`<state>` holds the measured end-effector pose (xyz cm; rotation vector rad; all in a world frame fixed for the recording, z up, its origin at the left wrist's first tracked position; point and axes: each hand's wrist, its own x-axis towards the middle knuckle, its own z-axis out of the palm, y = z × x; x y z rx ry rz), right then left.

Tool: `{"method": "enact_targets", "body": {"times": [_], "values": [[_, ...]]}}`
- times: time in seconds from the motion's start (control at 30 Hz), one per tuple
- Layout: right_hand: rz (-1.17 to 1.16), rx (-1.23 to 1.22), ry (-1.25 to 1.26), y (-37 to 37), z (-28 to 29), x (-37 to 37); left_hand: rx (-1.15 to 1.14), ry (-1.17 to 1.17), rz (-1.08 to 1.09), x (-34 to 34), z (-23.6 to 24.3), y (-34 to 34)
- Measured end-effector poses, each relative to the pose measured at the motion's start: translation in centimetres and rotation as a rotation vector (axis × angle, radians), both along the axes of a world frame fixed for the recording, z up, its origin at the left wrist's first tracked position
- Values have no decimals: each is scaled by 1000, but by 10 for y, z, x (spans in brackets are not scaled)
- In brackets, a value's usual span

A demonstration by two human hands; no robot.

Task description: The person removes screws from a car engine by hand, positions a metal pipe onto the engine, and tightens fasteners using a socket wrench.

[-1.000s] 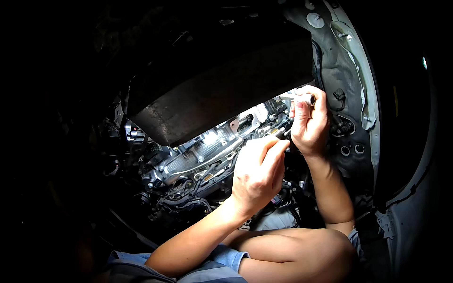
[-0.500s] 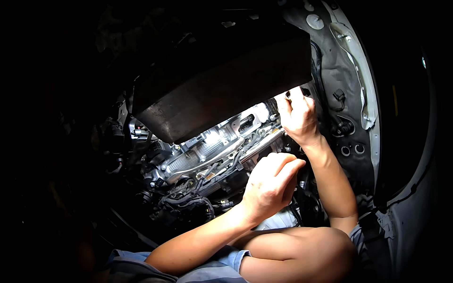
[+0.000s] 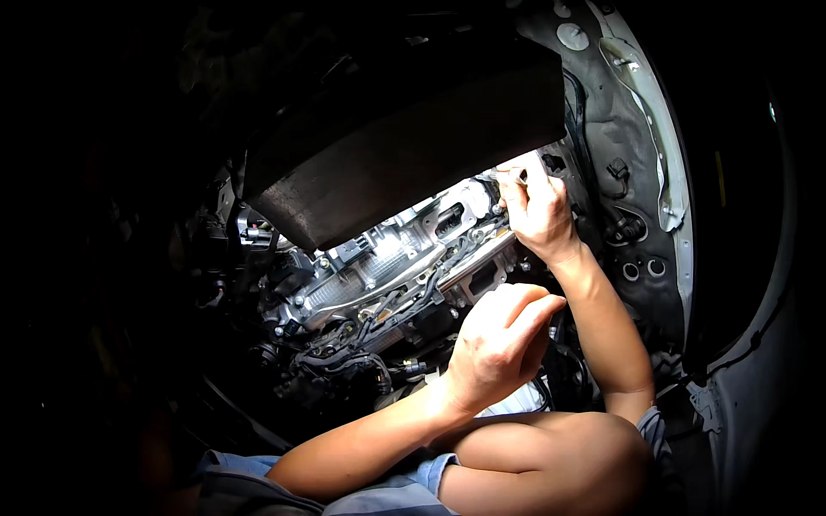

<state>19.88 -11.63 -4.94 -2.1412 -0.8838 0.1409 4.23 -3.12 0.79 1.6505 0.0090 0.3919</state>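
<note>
Toward the right of an opened engine bay, my right hand [image 3: 542, 213] is raised beside the lower right edge of a dark flat panel [image 3: 422, 129]. Its thumb and fingers are pinched together in bright light, and what they hold is too washed out to make out. Nearer to me, my left hand [image 3: 502, 342] is closed with curled fingers, its back toward me; whatever is in it stays hidden. It hovers in front of the engine [image 3: 379, 267], whose silvery metal parts are brightly lit. Dark wiring [image 3: 340, 365] runs along the engine's near side.
My bent knee [image 3: 568, 447] is beneath my forearms. The grey inner side wall [image 3: 615, 138] of the bay rises at right, with a loose connector [image 3: 618, 169] and a pale fender edge [image 3: 675, 189]. The left and far areas are mostly dark.
My left hand has moved slightly to the right. My right hand has shifted a little left, its fingers still pinched. The dark panel sits slightly higher in view, showing more engine.
</note>
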Motion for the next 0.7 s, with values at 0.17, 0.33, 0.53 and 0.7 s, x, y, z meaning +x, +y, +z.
{"method": "enact_targets", "body": {"times": [0.17,0.33,0.53,0.7], "values": [[105,-23,-190,13,16,9,26,-8,73,5,-3,12],[-2,-230,-142,12,33,9,313,272,315,43,-27,43],[172,-364,-108,13,61,15,494,271,123,89,-58,47],[223,-386,-336,8,35,18,565,257,121,89,-66,59]]}}
